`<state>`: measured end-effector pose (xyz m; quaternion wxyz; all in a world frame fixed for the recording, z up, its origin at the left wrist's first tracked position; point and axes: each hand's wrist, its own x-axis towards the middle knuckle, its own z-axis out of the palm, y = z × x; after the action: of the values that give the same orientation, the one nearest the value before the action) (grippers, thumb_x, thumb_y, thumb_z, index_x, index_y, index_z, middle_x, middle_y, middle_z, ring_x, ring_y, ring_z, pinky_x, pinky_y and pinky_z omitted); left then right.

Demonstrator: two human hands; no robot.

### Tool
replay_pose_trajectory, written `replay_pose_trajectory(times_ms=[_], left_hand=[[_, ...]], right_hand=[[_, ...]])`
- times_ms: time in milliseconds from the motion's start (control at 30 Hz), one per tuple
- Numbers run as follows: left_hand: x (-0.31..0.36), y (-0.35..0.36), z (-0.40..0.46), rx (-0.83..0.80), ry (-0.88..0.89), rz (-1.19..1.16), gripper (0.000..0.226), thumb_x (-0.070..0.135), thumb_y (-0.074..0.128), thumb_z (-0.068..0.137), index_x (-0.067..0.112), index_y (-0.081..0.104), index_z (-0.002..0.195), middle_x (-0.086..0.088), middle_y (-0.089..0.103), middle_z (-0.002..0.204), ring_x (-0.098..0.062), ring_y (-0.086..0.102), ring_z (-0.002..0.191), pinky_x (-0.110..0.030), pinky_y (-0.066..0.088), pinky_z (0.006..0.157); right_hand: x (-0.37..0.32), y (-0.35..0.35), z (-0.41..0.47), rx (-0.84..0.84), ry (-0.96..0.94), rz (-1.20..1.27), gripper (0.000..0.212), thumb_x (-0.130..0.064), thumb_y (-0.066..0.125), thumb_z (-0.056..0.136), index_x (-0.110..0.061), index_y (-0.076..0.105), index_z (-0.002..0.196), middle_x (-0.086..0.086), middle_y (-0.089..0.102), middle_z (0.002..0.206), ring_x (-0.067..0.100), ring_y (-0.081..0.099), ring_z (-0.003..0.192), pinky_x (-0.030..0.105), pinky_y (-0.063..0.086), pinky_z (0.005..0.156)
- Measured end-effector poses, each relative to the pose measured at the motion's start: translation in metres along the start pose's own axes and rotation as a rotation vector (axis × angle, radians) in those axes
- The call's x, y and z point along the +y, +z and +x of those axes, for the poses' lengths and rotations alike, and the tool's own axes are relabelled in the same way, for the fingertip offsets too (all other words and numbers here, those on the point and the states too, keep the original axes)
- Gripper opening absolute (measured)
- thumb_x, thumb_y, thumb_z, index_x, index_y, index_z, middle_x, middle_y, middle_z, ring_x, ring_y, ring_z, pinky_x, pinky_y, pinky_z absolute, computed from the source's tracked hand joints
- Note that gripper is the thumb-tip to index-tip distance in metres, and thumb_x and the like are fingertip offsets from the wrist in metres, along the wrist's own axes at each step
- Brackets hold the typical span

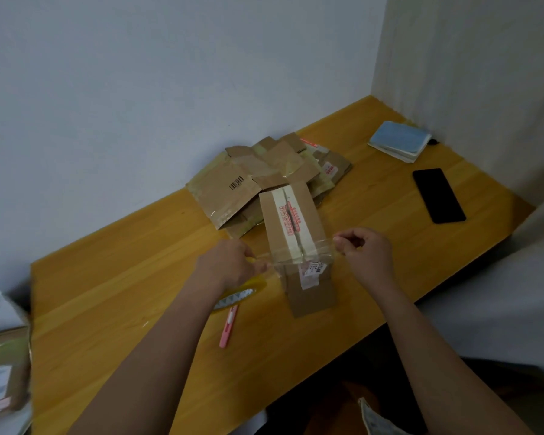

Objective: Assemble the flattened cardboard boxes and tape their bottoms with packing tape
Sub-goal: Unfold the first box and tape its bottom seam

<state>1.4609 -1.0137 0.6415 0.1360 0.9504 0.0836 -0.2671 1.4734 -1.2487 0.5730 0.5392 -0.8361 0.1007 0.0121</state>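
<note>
An assembled narrow cardboard box (291, 221) stands on the wooden table (123, 277), its top face showing old pale tape with red print. A strip of clear packing tape (302, 257) stretches across the box's near end. My right hand (363, 255) pinches the strip's right end. My left hand (230, 265) pinches the strip's left end, just above the tape roll (239, 296), which it partly hides. A pile of flattened cardboard boxes (258, 177) lies behind the box against the wall.
A pink utility knife (228, 328) lies near the tape roll. A black phone (438, 195) and a blue-covered notebook stack (399, 140) sit at the right rear. Another box with labels (0, 365) is at the left edge. The table's front edge runs close under my forearms.
</note>
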Motion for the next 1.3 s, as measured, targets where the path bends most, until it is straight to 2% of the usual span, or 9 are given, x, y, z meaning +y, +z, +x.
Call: replay_pose_trajectory(times_ms=[333,667,833,1000,1100,1167,1200,1233,1300], left_hand=[[0.000,0.006,0.022,-0.073,-0.002,-0.007,0.056,0.062,0.062,0.083,0.020,0.067,0.119,-0.002,0.066,0.119,-0.021,0.059,0.109,-0.042,0.051,0.091],[-0.001,0.019,0.039,-0.085,0.002,-0.011,0.051,0.061,0.063,0.082,0.023,0.069,0.115,0.001,0.067,0.117,-0.020,0.060,0.107,-0.042,0.051,0.090],[-0.009,0.037,0.046,-0.088,-0.006,-0.105,0.050,0.064,0.062,0.080,0.028,0.069,0.113,0.001,0.065,0.122,-0.020,0.059,0.111,-0.046,0.050,0.092],[-0.013,0.044,0.048,-0.080,0.001,-0.168,0.048,0.059,0.062,0.083,0.025,0.068,0.117,-0.002,0.064,0.126,-0.022,0.056,0.116,-0.047,0.048,0.095],[-0.016,0.047,0.049,-0.092,0.012,-0.225,0.044,0.056,0.063,0.084,0.024,0.070,0.114,-0.003,0.066,0.123,-0.021,0.058,0.110,-0.044,0.049,0.094],[-0.017,0.046,0.050,-0.086,0.021,-0.224,0.044,0.055,0.064,0.084,0.023,0.071,0.113,-0.003,0.066,0.121,-0.021,0.059,0.109,-0.042,0.049,0.093],[-0.018,0.046,0.049,-0.083,0.026,-0.218,0.044,0.055,0.064,0.084,0.023,0.071,0.114,-0.004,0.066,0.122,-0.021,0.058,0.111,-0.041,0.049,0.093],[-0.018,0.045,0.049,-0.080,0.031,-0.217,0.044,0.054,0.065,0.084,0.022,0.070,0.114,-0.004,0.065,0.122,-0.022,0.058,0.112,-0.042,0.049,0.094],[-0.017,0.045,0.048,-0.075,0.039,-0.225,0.045,0.054,0.065,0.084,0.022,0.070,0.115,-0.004,0.066,0.121,-0.021,0.058,0.110,-0.043,0.049,0.094]], right_hand=[[0.011,0.003,0.004,0.000,0.078,0.057,0.021,-0.012,0.068,0.089,-0.030,0.069,0.079,-0.008,0.070,0.086,0.016,0.069,0.083,0.042,0.060,0.074],[0.016,0.005,0.005,-0.017,0.164,0.052,0.020,-0.012,0.066,0.092,-0.026,0.065,0.077,0.000,0.070,0.084,0.016,0.070,0.063,0.036,0.060,0.066],[0.030,0.015,0.008,-0.052,0.254,0.067,0.008,-0.016,0.065,0.093,-0.021,0.069,0.087,0.000,0.069,0.087,0.019,0.067,0.081,0.038,0.058,0.077],[0.034,0.019,0.010,-0.110,0.304,0.172,0.016,-0.012,0.066,0.091,-0.026,0.068,0.084,-0.003,0.070,0.092,0.018,0.066,0.096,0.029,0.054,0.080],[0.035,0.018,0.008,-0.074,0.298,0.189,0.015,-0.016,0.070,0.089,-0.025,0.070,0.100,-0.008,0.068,0.096,0.015,0.063,0.101,0.023,0.050,0.075],[0.035,0.016,0.008,-0.027,0.291,0.112,0.044,-0.024,0.076,0.084,-0.027,0.059,0.124,-0.009,0.058,0.107,0.014,0.057,0.101,0.025,0.048,0.074],[0.035,0.014,0.008,0.012,0.290,0.057,0.055,-0.027,0.079,0.081,-0.029,0.054,0.129,-0.008,0.053,0.111,0.013,0.053,0.101,0.027,0.048,0.075],[0.034,0.012,0.007,0.061,0.269,0.009,0.055,-0.027,0.080,0.079,-0.028,0.054,0.128,-0.007,0.052,0.113,0.014,0.052,0.100,0.028,0.048,0.075],[0.030,0.007,-0.001,0.167,0.177,-0.024,0.033,-0.021,0.075,0.085,-0.021,0.063,0.116,-0.005,0.059,0.105,0.011,0.057,0.093,0.027,0.052,0.075]])
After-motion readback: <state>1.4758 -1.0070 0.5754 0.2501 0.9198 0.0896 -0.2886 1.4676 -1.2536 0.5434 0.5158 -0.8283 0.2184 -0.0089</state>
